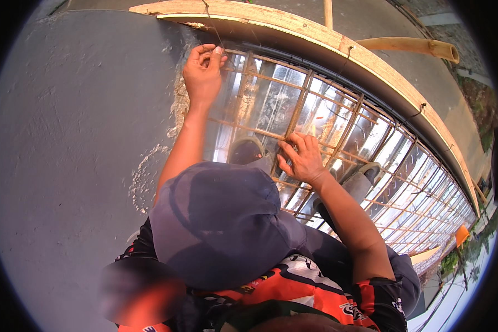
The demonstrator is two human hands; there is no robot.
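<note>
My left hand [203, 72] is raised at the far edge of the rebar mesh [271, 133], with thumb and fingertips pinched together. They close on a thin tie wire [214, 27] that hangs down from over a long plywood strip. My right hand [303, 157] is lower and to the right, its fingers bent over a bar of the mesh near a crossing. The bars are thin and brown, tied in a grid above shiny ribbed metal sheeting [271, 83]. My bent knee in grey trousers [221, 216] hides part of the mesh nearest me.
The plywood strip [315, 33] curves along the far side, with several wire ties over it. Beyond it lies a bamboo pole [409, 47]. A grey plastered surface [77, 122] fills the left. My boots [365, 180] stand among the bars. Farther right is an orange object [462, 235].
</note>
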